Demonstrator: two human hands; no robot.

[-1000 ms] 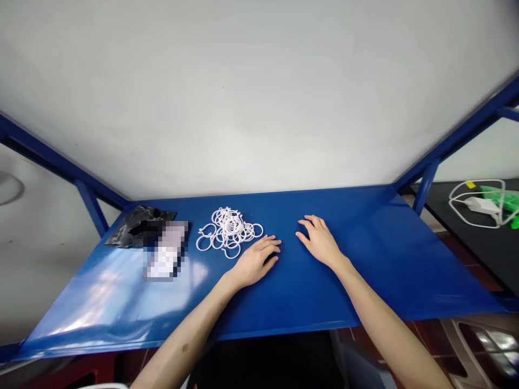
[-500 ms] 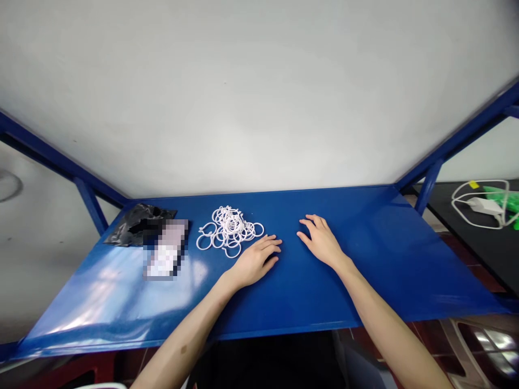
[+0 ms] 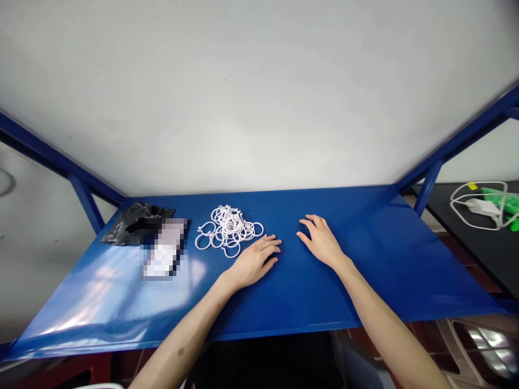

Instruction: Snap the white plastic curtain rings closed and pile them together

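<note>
A heap of white plastic open rings [image 3: 232, 226], which look like curtain rings, lies on the blue table [image 3: 292, 302] left of centre. My left hand [image 3: 254, 261] rests palm down on the table just right of the heap, its fingers stretched out and nothing held. Close to its fingertips are the nearest rings, though I cannot tell whether they touch. Further right, my right hand [image 3: 320, 240] lies on the tabletop with fingers spread, holding nothing. A bare stretch of blue surface separates the two hands.
At the left lie a crumpled black plastic bag [image 3: 135, 219] and a pixelated flat object [image 3: 165, 247]. Blue frame bars [image 3: 430, 186] rise at both sides, with a pale wall [image 3: 259, 108] behind. On a black table at right sit a white charger [image 3: 483, 207] and green plastic [image 3: 500, 202].
The view has shifted very slightly. Both hands and the heap of rings stay in place.
</note>
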